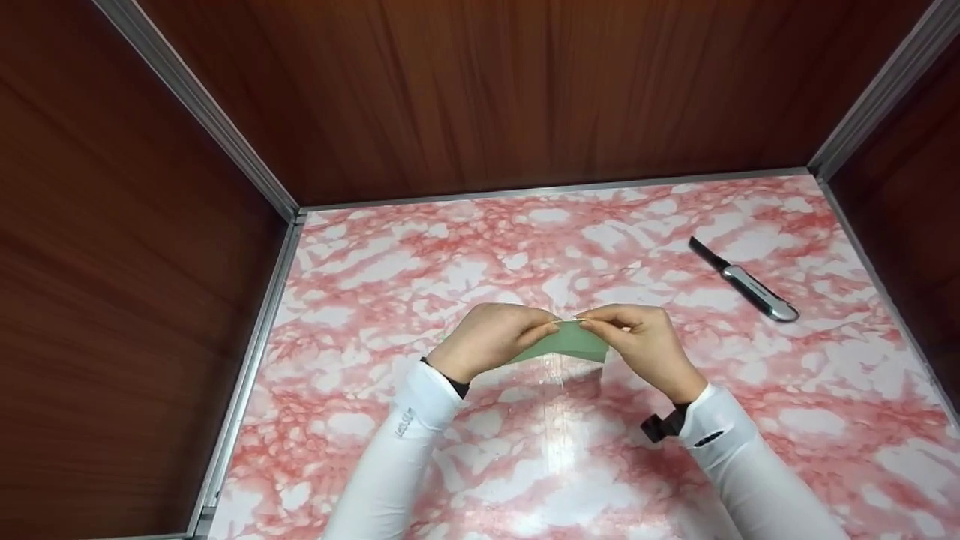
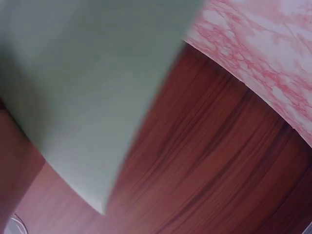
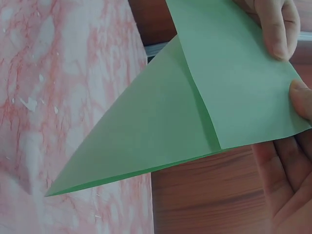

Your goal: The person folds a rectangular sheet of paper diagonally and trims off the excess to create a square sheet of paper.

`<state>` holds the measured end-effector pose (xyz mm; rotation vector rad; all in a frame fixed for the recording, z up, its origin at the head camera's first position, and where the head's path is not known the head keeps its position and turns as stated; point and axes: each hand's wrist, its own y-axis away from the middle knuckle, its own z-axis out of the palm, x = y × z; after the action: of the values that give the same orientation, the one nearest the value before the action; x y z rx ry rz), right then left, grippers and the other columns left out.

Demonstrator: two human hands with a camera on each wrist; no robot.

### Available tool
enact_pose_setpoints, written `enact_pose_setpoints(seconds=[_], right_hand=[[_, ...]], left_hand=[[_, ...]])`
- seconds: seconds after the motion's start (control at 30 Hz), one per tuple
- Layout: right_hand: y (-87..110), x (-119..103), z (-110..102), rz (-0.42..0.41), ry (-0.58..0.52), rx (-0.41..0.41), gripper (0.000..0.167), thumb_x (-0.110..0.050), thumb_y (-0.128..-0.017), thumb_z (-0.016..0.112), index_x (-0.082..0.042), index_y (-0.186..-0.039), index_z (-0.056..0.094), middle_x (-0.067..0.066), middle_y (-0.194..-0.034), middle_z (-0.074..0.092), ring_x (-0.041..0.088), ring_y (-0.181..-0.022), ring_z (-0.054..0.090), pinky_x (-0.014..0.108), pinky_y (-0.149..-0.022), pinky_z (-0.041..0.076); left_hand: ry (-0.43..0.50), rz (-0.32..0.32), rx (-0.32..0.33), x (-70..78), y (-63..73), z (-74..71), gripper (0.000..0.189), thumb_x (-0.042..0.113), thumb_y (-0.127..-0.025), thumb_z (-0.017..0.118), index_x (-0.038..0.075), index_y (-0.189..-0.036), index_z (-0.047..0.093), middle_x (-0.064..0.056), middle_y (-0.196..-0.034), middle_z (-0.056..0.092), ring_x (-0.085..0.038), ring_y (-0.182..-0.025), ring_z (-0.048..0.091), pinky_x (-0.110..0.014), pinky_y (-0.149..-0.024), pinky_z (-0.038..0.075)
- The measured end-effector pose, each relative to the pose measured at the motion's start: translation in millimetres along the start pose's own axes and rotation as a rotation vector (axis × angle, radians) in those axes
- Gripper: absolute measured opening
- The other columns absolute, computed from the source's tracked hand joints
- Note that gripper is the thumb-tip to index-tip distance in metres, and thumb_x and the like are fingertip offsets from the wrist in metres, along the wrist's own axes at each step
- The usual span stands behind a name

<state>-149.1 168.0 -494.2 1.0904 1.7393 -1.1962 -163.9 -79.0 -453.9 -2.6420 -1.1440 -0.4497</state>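
A sheet of green paper (image 1: 568,339) is held up above the table between both hands. My left hand (image 1: 495,335) pinches its upper edge from the left, thumb against the near face. From the right, my right hand (image 1: 643,341) pinches the same edge a short way off. In the right wrist view the green paper (image 3: 243,87) shows a folded-over flap, with a pointed corner reaching to the lower left. Close to the left wrist camera, the green paper (image 2: 97,87) covers much of the view and hides most of the left hand.
A utility knife (image 1: 750,289) with a black blade end and grey handle lies on the table at the right. Red-and-white marbled covering spreads over the table (image 1: 360,450). Brown wood panels (image 1: 480,97) with metal edging enclose it at the back and sides.
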Motion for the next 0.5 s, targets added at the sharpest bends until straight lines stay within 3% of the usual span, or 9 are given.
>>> enact_pose_setpoints(seconds=[0.1,0.2,0.37,0.5], right_hand=[[0.2,7.6,-3.9,0.021,0.02,0.008,0.012,-0.006,-0.089,0.079,-0.015,-0.095,0.084,-0.003,-0.094,0.078,0.013,-0.085,0.073,0.02,-0.073,0.056],[0.2,10.4,-5.8,0.01,0.043,0.001,0.012,-0.008,-0.089,0.08,-0.017,-0.095,0.084,-0.004,-0.094,0.078,0.013,-0.086,0.073,0.02,-0.072,0.055],[0.2,9.3,-6.1,0.007,0.068,-0.004,0.01,-0.007,-0.089,0.08,-0.014,-0.095,0.084,-0.003,-0.094,0.079,0.012,-0.085,0.073,0.019,-0.072,0.055],[0.6,2.4,-7.8,0.027,0.071,-0.005,0.009,-0.007,-0.091,0.078,-0.009,-0.098,0.083,0.0,-0.095,0.079,0.012,-0.086,0.073,0.019,-0.073,0.055]], left_hand=[[0.032,-0.029,-0.021,-1.5,2.5,-1.0,0.032,0.04,-0.108,0.052,0.022,-0.114,0.077,0.012,-0.098,0.074,-0.003,-0.081,0.064,-0.03,-0.079,0.055],[0.02,-0.016,-0.02,-2.5,3.9,-1.6,0.03,0.037,-0.108,0.053,0.019,-0.112,0.077,0.01,-0.096,0.074,-0.004,-0.079,0.064,-0.031,-0.077,0.054],[0.062,-0.017,-0.038,-5.0,5.9,-2.7,0.033,0.038,-0.108,0.053,0.018,-0.115,0.078,0.008,-0.101,0.075,-0.004,-0.083,0.065,-0.03,-0.078,0.054],[0.11,-0.045,-0.051,-8.7,8.7,-4.5,0.032,0.038,-0.107,0.054,0.018,-0.11,0.079,0.008,-0.095,0.074,-0.005,-0.079,0.062,-0.03,-0.077,0.053]])
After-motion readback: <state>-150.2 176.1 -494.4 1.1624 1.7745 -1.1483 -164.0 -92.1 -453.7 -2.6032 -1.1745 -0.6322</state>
